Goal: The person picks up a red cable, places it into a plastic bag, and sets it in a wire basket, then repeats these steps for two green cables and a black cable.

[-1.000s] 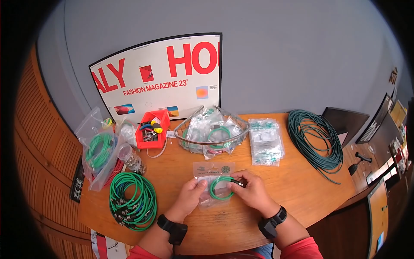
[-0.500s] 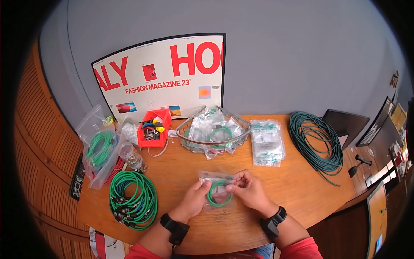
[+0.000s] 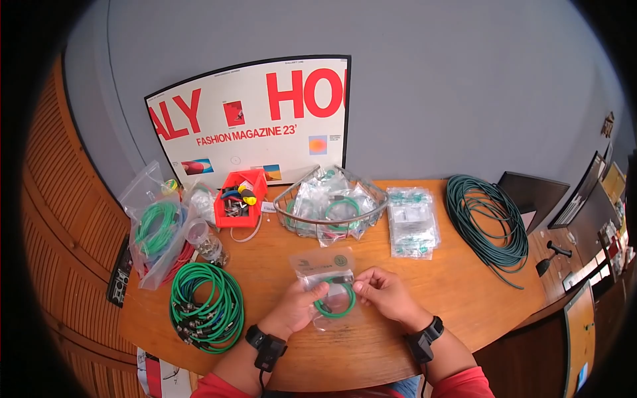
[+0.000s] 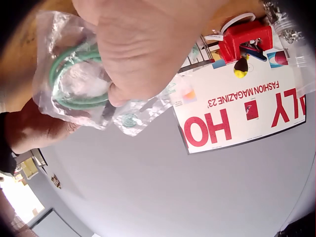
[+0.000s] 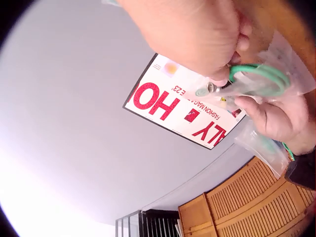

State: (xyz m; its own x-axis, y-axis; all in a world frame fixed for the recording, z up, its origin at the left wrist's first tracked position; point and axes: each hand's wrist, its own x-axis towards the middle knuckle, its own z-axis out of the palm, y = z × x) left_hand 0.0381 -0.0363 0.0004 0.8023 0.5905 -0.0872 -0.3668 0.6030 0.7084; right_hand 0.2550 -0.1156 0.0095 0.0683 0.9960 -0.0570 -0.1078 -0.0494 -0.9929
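On the wooden table (image 3: 431, 318), work is best done over the near middle, where the clear bag (image 3: 318, 260) is held between the hands, well apart from the bundle of green cables (image 3: 229, 302) at left and nearer the person than the wire basket (image 3: 325, 223). The bag's printed end points to the far side and the green cable coil (image 4: 81, 105) sits in its nearer part, so the bag should be held fairly level, with the coil lying flat and round rather than bunched. The left hand (image 3: 294, 308) is clamped on the bag's left side, thumb on top beside the coil; that grip suits a steady anchor, firm enough to stop the coil turning but light enough not to crease the film. The right hand (image 3: 388, 298) has thumb and fingertips together, pinching the bag's right edge near the cable end; small, gentle tugs there should flatten the plastic without stretching it. Smallest of all, the metal connector (image 5: 212, 88) lies by the right thumb and is stiffer than the film, so it is best tucked along the coil, where it cannot poke or snag the bag.
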